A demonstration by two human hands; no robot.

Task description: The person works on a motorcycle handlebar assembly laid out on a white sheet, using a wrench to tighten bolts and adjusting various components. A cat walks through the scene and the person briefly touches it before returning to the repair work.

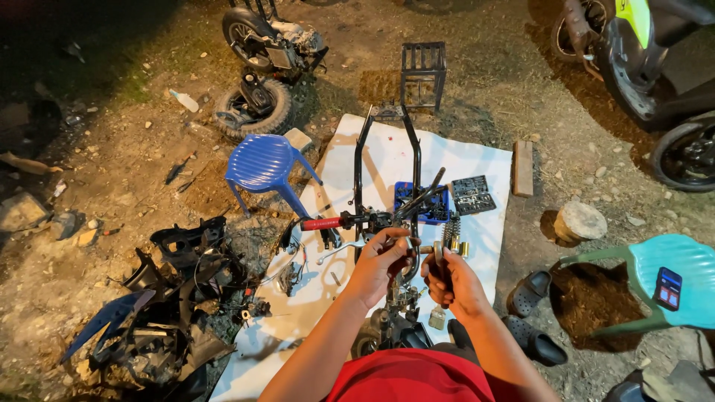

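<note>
- The left hand (pixel 381 260) has its fingers curled narrowly around the steering column of a stripped black motorcycle frame (pixel 387 223), just below the handlebar; the thumb lies across the front of the tube.
- The right hand (pixel 450 279) is closed in a fist around a dark tool handle (pixel 445 269), whose upper end stands up out of the fist beside the same column; what the tool's tip meets is too small to tell.
- The two hands sit just beside each other, the column between them, so the frame's neck lies directly at the fingertips of both.
- From the column a handlebar with a red grip (pixel 320 222) reaches out to the left of the left hand, and a coiled spring (pixel 451 229) stands just above the right hand.
- The frame's two black rails run away from the hands up the middle of a white sheet (pixel 477 160) spread on the dirt ground.
- Beyond the hands on the sheet lie a blue tray (pixel 436 212) and, beside it, an open socket set (pixel 473 195).
- A blue plastic chair (pixel 262 164) stands at the sheet's left edge, with a heap of black body panels (pixel 179 298) nearer the person.
- To the right are dark sandals (pixel 530 290) and a turquoise chair (pixel 670 283).
</note>
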